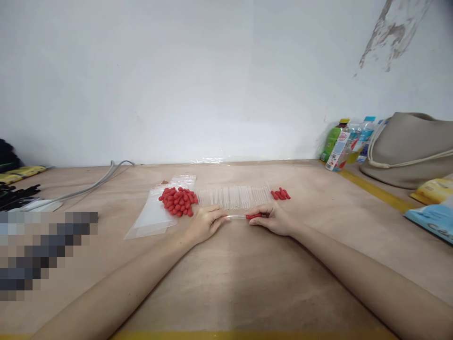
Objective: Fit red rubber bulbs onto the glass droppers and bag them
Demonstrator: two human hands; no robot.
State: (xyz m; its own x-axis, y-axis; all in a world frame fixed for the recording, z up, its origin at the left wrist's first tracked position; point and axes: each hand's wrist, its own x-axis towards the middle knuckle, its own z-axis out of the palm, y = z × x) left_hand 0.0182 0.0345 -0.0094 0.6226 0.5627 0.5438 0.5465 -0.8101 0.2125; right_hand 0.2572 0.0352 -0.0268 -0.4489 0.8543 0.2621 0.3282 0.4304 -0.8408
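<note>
My left hand (pixel 208 222) pinches one end of a thin clear dropper tube (pixel 237 217), held level just above or on the table. At the tube's other end my right hand (pixel 274 218) grips a red rubber bulb (pixel 253 216), which meets the tube. Whether the tube sits inside the bulb I cannot tell. Just beyond both hands lies a row of clear dropper tubes (pixel 237 196), side by side. A heap of red rubber bulbs (pixel 179 200) rests left of the row, on clear plastic bags (pixel 150 222). Several red-ended pieces (pixel 281 193) lie at its right end.
The wooden table (pixel 198 293) runs back to a white wall. A grey cable (pixel 95 183) crosses the left side, near dark items and a pixelated patch. Drink bottles (pixel 341 146), a beige bag (pixel 414 151) and blue and yellow packets (pixel 433 221) stand or lie at right.
</note>
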